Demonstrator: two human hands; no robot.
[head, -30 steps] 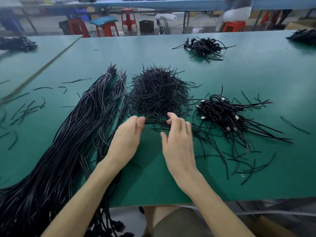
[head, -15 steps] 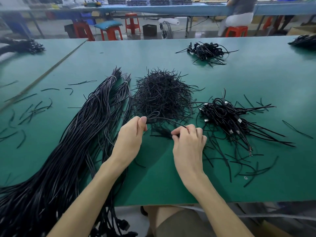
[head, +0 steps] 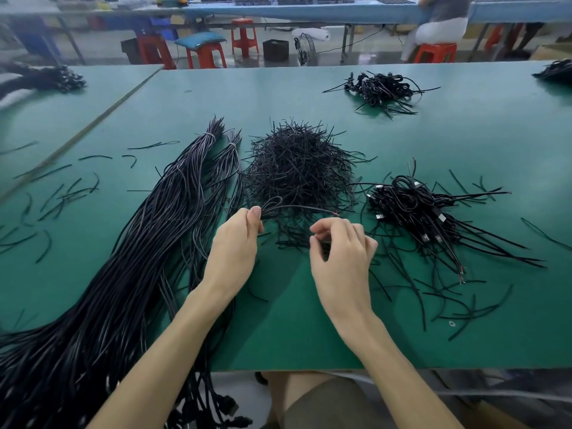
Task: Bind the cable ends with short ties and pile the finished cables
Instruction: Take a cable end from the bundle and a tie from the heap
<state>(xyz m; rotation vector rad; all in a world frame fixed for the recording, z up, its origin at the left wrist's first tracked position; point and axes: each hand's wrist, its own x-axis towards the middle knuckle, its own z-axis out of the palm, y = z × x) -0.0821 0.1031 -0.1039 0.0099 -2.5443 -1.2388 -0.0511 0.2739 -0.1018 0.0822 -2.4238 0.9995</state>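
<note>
Two hands, left hand (head: 235,243) pinching looped cable (head: 272,206), right hand (head: 340,255) uncurled slightly, grasp unclear

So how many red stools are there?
4 for sure: leftmost stool, blue-cushion stool, middle stool behind it, stool under the seated person. Another may be hidden far right.

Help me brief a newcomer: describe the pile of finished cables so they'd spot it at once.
On the green table, find the bristly mound of short ties in the middle. The finished pile lies directly to its right. Unlike the mound or the long loose cables on the left, its cables are coiled into loops with plugs showing.
</note>
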